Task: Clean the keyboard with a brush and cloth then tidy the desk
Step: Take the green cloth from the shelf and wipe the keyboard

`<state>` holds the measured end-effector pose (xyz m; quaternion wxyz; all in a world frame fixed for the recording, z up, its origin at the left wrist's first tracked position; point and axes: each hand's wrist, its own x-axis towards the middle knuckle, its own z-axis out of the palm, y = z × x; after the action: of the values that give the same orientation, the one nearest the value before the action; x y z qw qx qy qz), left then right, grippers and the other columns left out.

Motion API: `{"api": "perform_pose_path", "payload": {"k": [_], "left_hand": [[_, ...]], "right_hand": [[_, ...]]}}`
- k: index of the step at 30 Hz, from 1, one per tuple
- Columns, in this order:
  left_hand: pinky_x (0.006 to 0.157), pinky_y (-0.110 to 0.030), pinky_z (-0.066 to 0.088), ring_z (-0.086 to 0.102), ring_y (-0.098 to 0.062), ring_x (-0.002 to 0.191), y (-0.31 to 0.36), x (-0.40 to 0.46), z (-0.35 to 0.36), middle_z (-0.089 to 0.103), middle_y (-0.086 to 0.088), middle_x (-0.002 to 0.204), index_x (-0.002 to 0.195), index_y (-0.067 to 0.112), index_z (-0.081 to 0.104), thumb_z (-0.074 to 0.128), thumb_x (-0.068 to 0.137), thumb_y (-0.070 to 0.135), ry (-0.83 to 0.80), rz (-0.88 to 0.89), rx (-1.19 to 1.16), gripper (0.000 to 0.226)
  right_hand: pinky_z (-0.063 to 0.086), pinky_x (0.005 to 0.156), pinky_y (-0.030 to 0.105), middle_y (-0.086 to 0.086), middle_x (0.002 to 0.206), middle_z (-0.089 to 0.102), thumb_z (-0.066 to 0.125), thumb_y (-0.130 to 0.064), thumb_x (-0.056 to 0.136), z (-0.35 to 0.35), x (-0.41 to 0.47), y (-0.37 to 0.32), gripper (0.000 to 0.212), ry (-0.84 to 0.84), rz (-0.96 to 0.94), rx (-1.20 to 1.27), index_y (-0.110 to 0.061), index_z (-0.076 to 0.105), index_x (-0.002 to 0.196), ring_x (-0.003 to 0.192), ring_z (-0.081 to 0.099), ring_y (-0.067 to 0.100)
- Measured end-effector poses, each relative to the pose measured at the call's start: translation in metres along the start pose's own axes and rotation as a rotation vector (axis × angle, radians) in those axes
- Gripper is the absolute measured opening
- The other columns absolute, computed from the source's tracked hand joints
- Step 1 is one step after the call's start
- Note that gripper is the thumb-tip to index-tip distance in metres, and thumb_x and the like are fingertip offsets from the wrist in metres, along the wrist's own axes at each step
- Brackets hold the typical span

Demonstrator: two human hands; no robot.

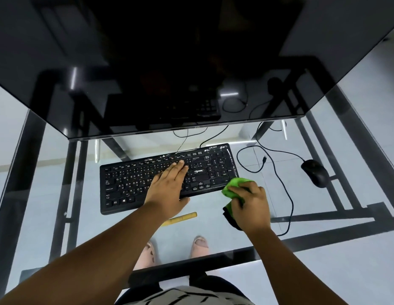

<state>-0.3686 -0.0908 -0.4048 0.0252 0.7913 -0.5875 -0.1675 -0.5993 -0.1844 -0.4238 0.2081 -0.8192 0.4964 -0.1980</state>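
I saw the keyboard lying slightly askew on the glass desk, just below the monitor's lower edge. My left hand lay flat on the keys, fingers straight. My right hand was clenched round the green cloth at the keyboard's near right corner. Bare glass lay left of the keyboard. The mouse and its looping cable crowded the right side. A yellow handle showed partly beneath my left wrist; I couldn't tell whether it was the brush.

left hand flat, right hand fingers curled
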Motion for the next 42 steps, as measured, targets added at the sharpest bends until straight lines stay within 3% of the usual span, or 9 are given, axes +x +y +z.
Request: {"api": "perform_pose_path", "payload": {"k": [3, 7, 11, 18, 27, 30, 33, 37, 42], "left_hand": [[0.118, -0.037, 0.013, 0.002, -0.012, 0.148, 0.002, 0.000, 0.001, -0.002, 0.010, 0.161, 0.154, 0.025, 0.006, 0.051, 0.087, 0.054, 0.012, -0.008, -0.002, 0.086], [0.118, -0.036, 0.011, 0.002, -0.012, 0.148, 0.003, 0.000, 0.001, -0.002, 0.010, 0.161, 0.154, 0.025, 0.006, 0.052, 0.087, 0.053, 0.018, -0.015, 0.000, 0.086], [0.118, -0.037, 0.012, 0.002, -0.012, 0.148, 0.002, 0.000, 0.002, -0.003, 0.010, 0.161, 0.154, 0.026, 0.006, 0.053, 0.086, 0.054, 0.015, -0.013, -0.004, 0.087], [0.117, -0.035, 0.012, 0.002, -0.011, 0.148, 0.000, 0.000, 0.002, -0.003, 0.011, 0.161, 0.154, 0.027, 0.005, 0.053, 0.087, 0.055, 0.024, 0.003, 0.004, 0.087], [0.118, -0.034, 0.013, 0.000, -0.010, 0.148, -0.001, 0.001, 0.003, -0.007, 0.012, 0.161, 0.154, 0.028, 0.000, 0.050, 0.087, 0.059, 0.026, 0.002, 0.020, 0.088], [0.118, -0.035, 0.015, 0.001, -0.010, 0.148, -0.001, 0.001, 0.003, -0.006, 0.012, 0.161, 0.154, 0.029, 0.002, 0.052, 0.087, 0.058, 0.028, 0.001, 0.008, 0.089], [0.117, -0.035, 0.013, 0.001, -0.010, 0.148, 0.000, 0.001, 0.002, -0.004, 0.013, 0.161, 0.154, 0.029, 0.004, 0.055, 0.086, 0.056, 0.035, -0.005, -0.015, 0.089], [0.117, -0.034, 0.010, 0.001, -0.010, 0.148, 0.000, 0.001, 0.002, -0.005, 0.012, 0.161, 0.153, 0.028, 0.002, 0.055, 0.085, 0.057, 0.039, -0.010, -0.010, 0.091], [0.118, -0.034, 0.006, -0.003, -0.011, 0.148, -0.002, 0.001, -0.001, -0.010, 0.011, 0.161, 0.153, 0.027, -0.001, 0.053, 0.082, 0.062, 0.040, -0.036, -0.006, 0.095]], "right_hand": [[0.052, 0.084, 0.040, 0.007, 0.114, 0.062, 0.062, 0.005, 0.076, -0.003, 0.010, 0.004, 0.045, 0.082, 0.124, 0.058, -0.023, 0.074, 0.109, 0.092, 0.054, 0.033], [0.045, 0.081, 0.028, 0.002, 0.112, 0.063, 0.061, 0.000, 0.075, -0.004, 0.024, -0.005, 0.041, -0.031, -0.019, 0.020, -0.023, 0.075, 0.105, 0.092, 0.052, 0.029], [0.049, 0.078, 0.028, -0.003, 0.105, 0.066, 0.059, -0.004, 0.074, -0.013, 0.028, 0.000, 0.033, -0.008, 0.020, 0.017, -0.025, 0.077, 0.093, 0.087, 0.054, 0.026], [0.045, 0.084, 0.028, 0.000, 0.115, 0.062, 0.056, -0.003, 0.081, -0.003, 0.074, -0.014, 0.038, -0.087, 0.008, -0.046, -0.022, 0.074, 0.109, 0.096, 0.048, 0.030], [0.039, 0.082, 0.022, -0.002, 0.116, 0.062, 0.053, 0.000, 0.083, -0.004, 0.083, -0.009, 0.041, -0.120, -0.004, -0.025, -0.023, 0.073, 0.111, 0.097, 0.046, 0.026], [0.036, 0.083, 0.017, -0.005, 0.111, 0.063, 0.055, 0.001, 0.079, -0.010, 0.065, 0.002, 0.040, -0.111, -0.025, -0.021, -0.024, 0.075, 0.103, 0.094, 0.049, 0.025], [0.033, 0.080, 0.003, -0.022, 0.099, 0.060, 0.055, 0.006, 0.075, -0.020, 0.049, 0.007, 0.041, -0.103, -0.019, 0.053, -0.028, 0.076, 0.087, 0.093, 0.052, 0.018], [0.043, 0.082, 0.015, -0.027, 0.091, 0.063, 0.051, 0.003, 0.073, -0.029, 0.049, 0.003, 0.046, -0.154, 0.060, 0.143, -0.038, 0.072, 0.067, 0.094, 0.055, 0.010], [0.038, 0.090, 0.009, -0.014, 0.102, 0.068, 0.050, -0.007, 0.076, -0.019, 0.089, -0.012, 0.039, -0.054, 0.119, 0.214, -0.034, 0.075, 0.089, 0.100, 0.061, 0.013]]}}
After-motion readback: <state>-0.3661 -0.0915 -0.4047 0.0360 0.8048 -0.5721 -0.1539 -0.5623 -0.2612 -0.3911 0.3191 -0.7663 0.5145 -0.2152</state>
